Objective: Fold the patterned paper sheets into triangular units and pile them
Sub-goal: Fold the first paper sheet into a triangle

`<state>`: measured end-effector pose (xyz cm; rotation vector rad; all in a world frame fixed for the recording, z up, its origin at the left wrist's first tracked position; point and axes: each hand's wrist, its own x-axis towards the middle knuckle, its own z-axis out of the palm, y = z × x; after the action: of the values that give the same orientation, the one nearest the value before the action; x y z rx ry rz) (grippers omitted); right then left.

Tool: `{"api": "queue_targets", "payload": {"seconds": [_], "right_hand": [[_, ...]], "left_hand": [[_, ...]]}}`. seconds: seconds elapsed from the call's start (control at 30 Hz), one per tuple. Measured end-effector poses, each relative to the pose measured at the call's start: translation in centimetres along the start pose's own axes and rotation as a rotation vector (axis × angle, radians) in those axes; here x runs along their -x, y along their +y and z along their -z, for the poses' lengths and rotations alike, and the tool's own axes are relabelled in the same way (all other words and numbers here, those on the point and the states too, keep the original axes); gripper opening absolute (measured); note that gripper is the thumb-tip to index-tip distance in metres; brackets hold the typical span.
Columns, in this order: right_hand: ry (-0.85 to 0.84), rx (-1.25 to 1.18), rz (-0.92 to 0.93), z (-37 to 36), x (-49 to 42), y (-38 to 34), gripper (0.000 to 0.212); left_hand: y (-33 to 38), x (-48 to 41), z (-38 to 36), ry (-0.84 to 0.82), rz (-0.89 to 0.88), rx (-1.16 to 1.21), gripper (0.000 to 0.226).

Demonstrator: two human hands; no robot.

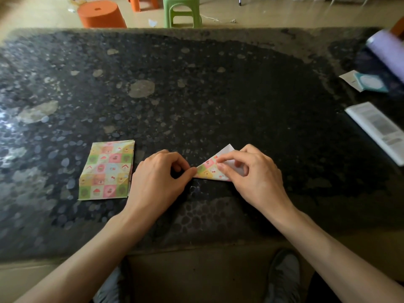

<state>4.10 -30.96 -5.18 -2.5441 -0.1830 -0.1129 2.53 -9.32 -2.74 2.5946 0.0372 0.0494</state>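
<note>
1. The triangular unit [207, 169], checked pastel with cupcake pictures and a white flap, lies just below frame centre on the dark table [196, 95].
2. The right hand [255, 173] pinches its flap; the left hand [157, 178], fingers curled, pinches its left tip.
3. The patterned sheets [107, 171] are stacked at lower left.
4. The booklet [378, 130] at the right edge has print too blurred to read.

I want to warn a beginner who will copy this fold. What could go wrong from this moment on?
1. The left hand meets the folded paper only at its left tip, so the paper may slide on the glossy table while the right hand pinches it, and the crease could come out crooked.
2. The left hand lies close to the stack of sheets; a sideways move might push it out of line.
</note>
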Motion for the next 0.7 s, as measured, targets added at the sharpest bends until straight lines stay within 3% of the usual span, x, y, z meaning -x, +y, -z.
{"api": "queue_targets", "payload": {"seconds": [0.33,0.6,0.7], "right_hand": [[0.004,0.014,0.009,-0.1,0.0,0.0,0.021],[0.014,0.022,0.025,-0.3,0.0,0.0,0.019],[0.014,0.024,0.029,-0.3,0.0,0.0,0.018]], "left_hand": [[-0.8,-0.8,0.8,-0.152,0.011,0.101,0.006],[-2.4,-2.1,1.7,-0.312,-0.021,0.166,0.032],[-2.1,-2.1,1.7,-0.310,-0.003,0.197,0.022]]}}
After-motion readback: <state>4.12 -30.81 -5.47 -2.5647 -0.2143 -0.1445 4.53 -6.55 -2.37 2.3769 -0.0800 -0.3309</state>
